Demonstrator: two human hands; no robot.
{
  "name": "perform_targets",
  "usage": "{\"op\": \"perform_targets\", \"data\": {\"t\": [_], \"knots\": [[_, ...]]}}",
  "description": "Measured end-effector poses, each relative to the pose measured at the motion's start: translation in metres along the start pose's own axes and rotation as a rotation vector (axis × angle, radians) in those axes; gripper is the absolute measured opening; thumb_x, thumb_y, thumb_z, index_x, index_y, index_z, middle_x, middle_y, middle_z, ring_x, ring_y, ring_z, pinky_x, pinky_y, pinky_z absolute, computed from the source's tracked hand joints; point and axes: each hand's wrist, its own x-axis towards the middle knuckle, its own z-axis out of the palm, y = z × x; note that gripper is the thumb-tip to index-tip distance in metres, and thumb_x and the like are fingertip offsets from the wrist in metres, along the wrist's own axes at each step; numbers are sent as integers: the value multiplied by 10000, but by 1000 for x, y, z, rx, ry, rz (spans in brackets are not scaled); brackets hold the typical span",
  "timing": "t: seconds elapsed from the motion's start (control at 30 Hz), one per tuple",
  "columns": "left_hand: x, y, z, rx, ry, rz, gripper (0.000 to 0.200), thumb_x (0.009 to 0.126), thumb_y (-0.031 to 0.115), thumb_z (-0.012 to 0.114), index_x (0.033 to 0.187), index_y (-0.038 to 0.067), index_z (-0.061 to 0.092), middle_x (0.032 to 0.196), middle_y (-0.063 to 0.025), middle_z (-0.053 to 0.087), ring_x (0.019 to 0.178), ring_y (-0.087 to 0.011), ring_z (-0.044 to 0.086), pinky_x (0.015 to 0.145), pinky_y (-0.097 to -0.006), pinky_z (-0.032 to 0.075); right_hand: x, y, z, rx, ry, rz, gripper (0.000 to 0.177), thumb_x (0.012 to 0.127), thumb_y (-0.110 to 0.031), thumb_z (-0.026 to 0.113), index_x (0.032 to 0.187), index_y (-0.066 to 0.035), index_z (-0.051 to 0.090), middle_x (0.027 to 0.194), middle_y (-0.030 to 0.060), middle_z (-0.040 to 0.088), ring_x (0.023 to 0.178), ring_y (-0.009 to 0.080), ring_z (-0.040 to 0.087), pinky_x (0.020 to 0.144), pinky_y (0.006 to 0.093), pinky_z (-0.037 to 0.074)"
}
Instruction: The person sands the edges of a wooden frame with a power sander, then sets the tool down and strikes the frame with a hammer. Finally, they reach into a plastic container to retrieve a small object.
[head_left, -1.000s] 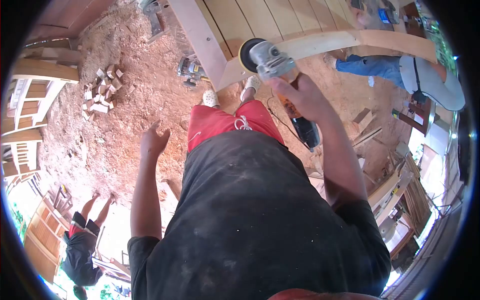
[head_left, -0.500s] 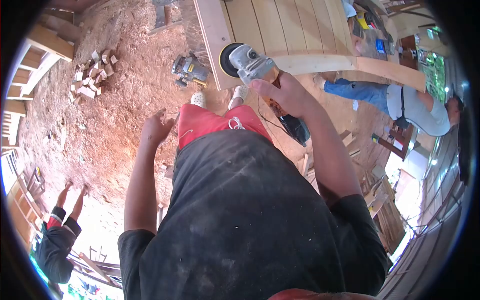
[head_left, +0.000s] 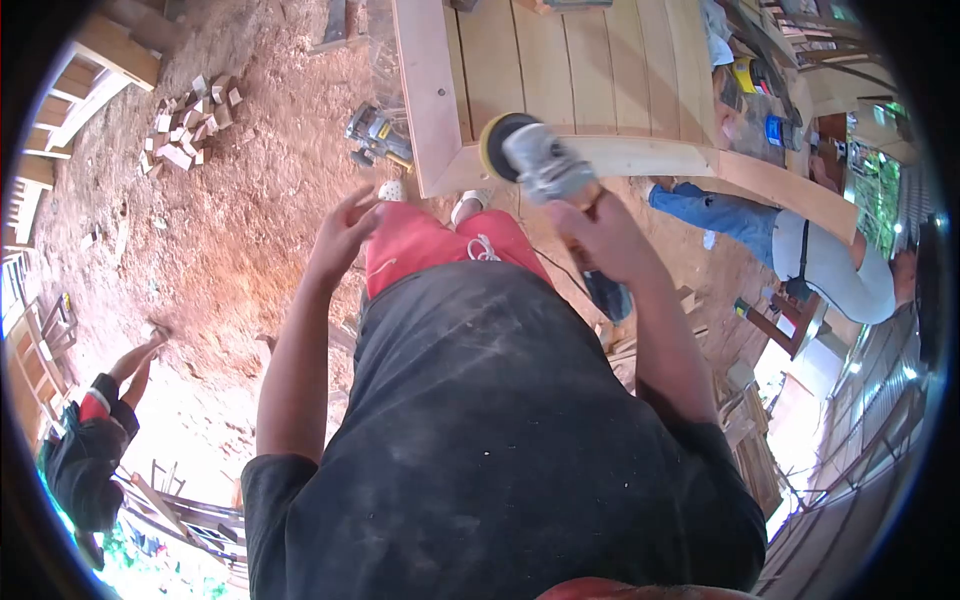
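Observation:
My right hand (head_left: 607, 238) is wrapped around the body of an angle grinder (head_left: 548, 165). A round sanding disc (head_left: 503, 147) with a yellowish rim faces left from its head. The disc overlaps the near edge of a framed wooden panel (head_left: 590, 85) made of pale planks. Beside my left thigh hangs my left hand (head_left: 345, 235), empty, its fingers loosely bent and apart. Part of the grinder's dark rear end shows below my right hand.
On the sawdust-covered ground lies a grey power tool (head_left: 380, 137), left of the panel corner. Farther left is a pile of wood offcuts (head_left: 190, 125). One person in jeans (head_left: 715, 210) stands at the right; another person (head_left: 95, 440) is at lower left.
My right hand has moved the grinder right and slightly down, its disc shifting along the panel edge. My left hand has risen and moved right. The person at lower left has changed stance.

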Motion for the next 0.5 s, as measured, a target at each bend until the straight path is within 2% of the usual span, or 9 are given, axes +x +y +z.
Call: {"op": "perform_targets", "data": {"t": [0.03, 0.13, 0.2, 0.3, 0.4, 0.5], "knots": [[1, 14, 14, -34, -4, 43, 746, 932, 324, 747, 1521, -19, 446, 1379, -229, 639, 1203, -293, 668, 985, -412, 539, -5, 8, -15, -13, 39, 90, 521, 947, -428, 724, 1255, -15, 646, 994, 64, 700, 886, 118, 628, 831, 326, 521], [18, 52, 56, -81, -30, 168, 762, 917, 281, 780, 1520, -27, 431, 1331, -221, 657, 1169, -253, 672, 967, -391, 542, -7, 60, -54, 152, 175, -45, 460, 956, -401, 712, 1235, -41, 650, 940, 23, 663, 797, 87, 607, 733, 290, 518], [36, 64, 71, -48, -76, 234, 737, 909, 247, 794, 1494, -44, 452, 1279, -215, 679, 1138, -232, 679, 951, -387, 547, -12, 68, -68, 276, 233, -40, 440, 960, -388, 705, 1233, -48, 649, 937, 16, 655, 789, 79, 600, 719, 285, 516], [57, 72, 75, -89, 124, 268, 600, 929, 210, 768, 1416, -46, 527, 1208, -169, 705, 1052, -196, 698, 881, -339, 562, -8, 64, -67, 207, 114, 2, 535, 930, -417, 736, 1262, -10, 637, 1030, 56, 686, 933, 114, 626, 851, 319, 519], [63, 86, 51, -345, 498, 175, 481, 963, 244, 729, 1337, -29, 597, 1124, -136, 724, 931, -159, 699, 776, -276, 553, -2, 37, -38, 26, -39, -70, 605, 910, -434, 755, 1275, 28, 617, 1056, 94, 714, 969, 156, 659, 904, 338, 522], [55, 82, 12, -361, 600, 121, 397, 1018, 293, 641, 1318, 32, 632, 1124, -99, 723, 918, -123, 686, 762, -237, 521, 4, -3, -3, -142, -134, -126, 643, 900, -433, 767, 1288, 51, 597, 1080, 129, 731, 991, 194, 686, 933, 350, 522]]}}
